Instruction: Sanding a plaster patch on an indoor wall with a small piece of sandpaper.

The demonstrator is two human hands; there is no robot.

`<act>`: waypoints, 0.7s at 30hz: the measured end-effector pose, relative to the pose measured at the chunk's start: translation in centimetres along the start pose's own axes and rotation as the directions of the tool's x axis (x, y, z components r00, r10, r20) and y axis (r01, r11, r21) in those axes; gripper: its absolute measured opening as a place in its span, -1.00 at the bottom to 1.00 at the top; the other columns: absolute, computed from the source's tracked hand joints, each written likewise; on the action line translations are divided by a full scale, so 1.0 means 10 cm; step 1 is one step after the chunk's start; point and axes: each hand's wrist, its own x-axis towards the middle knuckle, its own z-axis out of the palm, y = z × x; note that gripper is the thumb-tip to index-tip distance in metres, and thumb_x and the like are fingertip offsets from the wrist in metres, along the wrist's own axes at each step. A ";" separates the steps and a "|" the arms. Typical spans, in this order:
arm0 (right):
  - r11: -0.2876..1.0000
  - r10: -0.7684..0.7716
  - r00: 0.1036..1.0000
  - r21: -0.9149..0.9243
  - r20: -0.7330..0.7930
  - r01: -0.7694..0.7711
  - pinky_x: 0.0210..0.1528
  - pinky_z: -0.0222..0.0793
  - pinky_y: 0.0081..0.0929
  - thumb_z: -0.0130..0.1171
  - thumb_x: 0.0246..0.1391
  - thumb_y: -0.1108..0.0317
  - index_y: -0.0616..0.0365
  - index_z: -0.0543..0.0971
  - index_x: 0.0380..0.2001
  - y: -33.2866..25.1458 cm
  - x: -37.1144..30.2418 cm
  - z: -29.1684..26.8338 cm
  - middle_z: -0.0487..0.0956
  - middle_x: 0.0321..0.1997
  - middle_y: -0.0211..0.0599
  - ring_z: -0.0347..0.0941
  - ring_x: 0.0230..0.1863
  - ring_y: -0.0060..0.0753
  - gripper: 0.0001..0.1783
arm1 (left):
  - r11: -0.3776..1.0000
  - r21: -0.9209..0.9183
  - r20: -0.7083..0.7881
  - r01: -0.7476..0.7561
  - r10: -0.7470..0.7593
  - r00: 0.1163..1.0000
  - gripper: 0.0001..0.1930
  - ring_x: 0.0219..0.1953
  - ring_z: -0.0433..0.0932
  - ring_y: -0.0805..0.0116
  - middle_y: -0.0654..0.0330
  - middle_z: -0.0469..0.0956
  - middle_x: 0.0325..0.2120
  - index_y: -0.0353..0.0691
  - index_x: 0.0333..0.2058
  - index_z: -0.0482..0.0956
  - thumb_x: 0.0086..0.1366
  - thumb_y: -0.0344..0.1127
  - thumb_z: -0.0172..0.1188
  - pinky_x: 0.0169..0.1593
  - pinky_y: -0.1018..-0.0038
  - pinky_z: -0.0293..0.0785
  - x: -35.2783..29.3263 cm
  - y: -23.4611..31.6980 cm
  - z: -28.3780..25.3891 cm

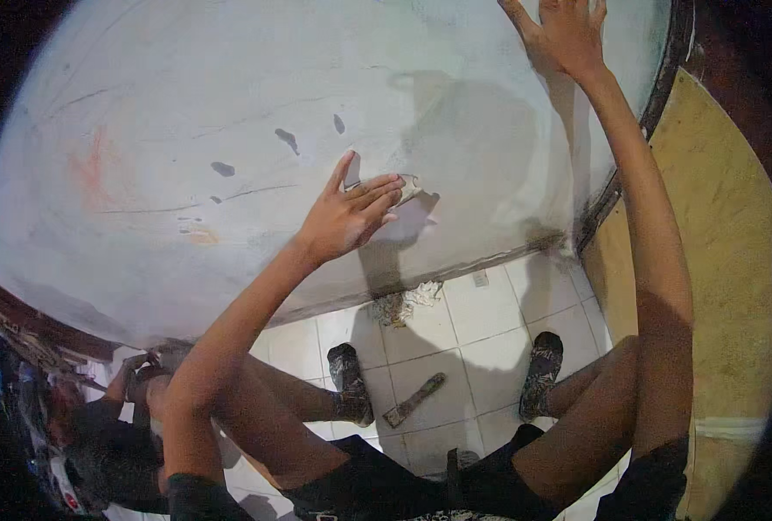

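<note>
My left hand [348, 213] presses against a white wall [255, 78], with the fingers over a small folded pale sheet [412, 189] that sticks out past the fingertips; its material cannot be made out. Dark bare patches [222, 168], thin dark lines and an orange smear [95, 169] mark the wall left of that hand. Higher up, near the wall's right edge, my right hand [568, 36] rests on the surface with fingers spread and nothing in it. The upper frame edge cuts off its fingertips.
A flat, stained scraper-like tool [414, 399] lies on white floor tiles [429, 347] between my feet. Pale flakes [422, 294] are heaped at the wall's foot. Another person [108, 451] is low at the left. A yellow wall [716, 260] meets a dark edge at right.
</note>
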 end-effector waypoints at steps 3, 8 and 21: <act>1.000 0.008 1.000 0.005 -0.014 -0.008 0.43 -0.32 0.50 0.03 0.23 -0.31 -0.04 -0.25 0.55 -0.04 0.01 -0.01 -0.36 0.62 0.05 -0.46 0.60 0.27 0.10 | 1.000 0.005 0.018 0.020 -0.020 1.000 -0.64 0.30 0.41 0.52 0.34 0.57 0.16 -0.08 0.08 0.59 0.34 -0.19 0.26 0.51 -0.19 -0.25 -0.02 -0.01 -0.01; 1.000 -0.004 1.000 -0.015 -0.021 0.004 0.44 -0.35 0.50 0.02 0.24 -0.30 -0.03 -0.23 0.55 -0.02 0.01 0.00 -0.36 0.62 0.05 -0.48 0.61 0.26 0.08 | 1.000 0.001 0.018 0.017 -0.017 1.000 -0.64 0.30 0.42 0.52 0.33 0.58 0.15 -0.09 0.09 0.58 0.34 -0.21 0.26 0.51 -0.17 -0.26 0.00 0.01 -0.02; 0.999 0.012 1.000 0.039 0.004 -0.012 0.46 -0.37 0.45 0.06 0.23 -0.26 -0.06 -0.23 0.55 -0.07 0.02 -0.04 -0.35 0.63 0.01 -0.48 0.61 0.23 0.08 | 0.999 -0.033 -0.087 -0.024 0.021 0.996 -0.72 0.24 0.49 0.44 0.26 0.61 0.10 -0.18 0.03 0.59 0.40 -0.30 0.13 0.51 -0.12 -0.11 0.30 0.15 -0.13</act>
